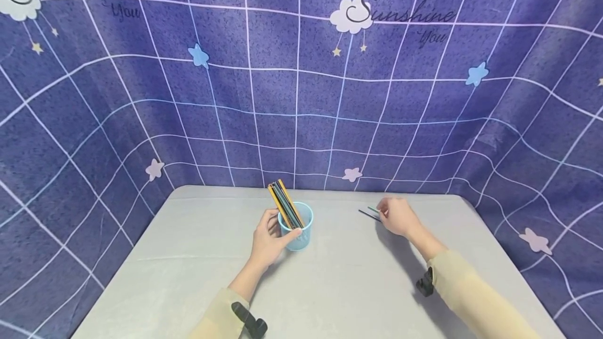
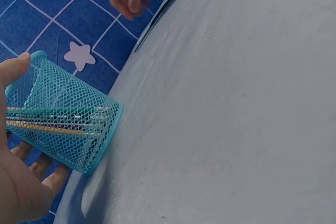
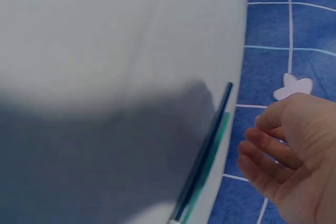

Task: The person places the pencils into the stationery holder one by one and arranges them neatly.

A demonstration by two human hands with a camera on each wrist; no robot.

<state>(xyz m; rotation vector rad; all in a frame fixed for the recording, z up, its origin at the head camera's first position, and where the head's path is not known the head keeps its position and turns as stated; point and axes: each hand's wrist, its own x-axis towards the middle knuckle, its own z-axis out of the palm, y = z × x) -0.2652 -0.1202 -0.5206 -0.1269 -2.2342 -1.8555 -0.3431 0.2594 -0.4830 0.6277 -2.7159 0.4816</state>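
Note:
My left hand (image 1: 267,242) grips a light blue mesh pencil cup (image 1: 300,239), thumb at its rim and fingers round its side. The cup stands on the table, and a bundle of pencils (image 1: 285,204), yellow, green and dark ones, leans in it towards the left. Off to the right, my right hand (image 1: 398,216) hovers over two loose pencils, its fingers loosely bent with nothing between them in the right wrist view. One is a dark pencil (image 3: 206,153); close beside it lies a green pencil (image 3: 214,163). Both lie flat on the table.
A pale grey cloth covers the table (image 1: 330,292). Behind and on both sides hangs a purple-blue curtain (image 1: 273,93) with grid lines, stars and clouds. The two pencils lie near the table's back edge.

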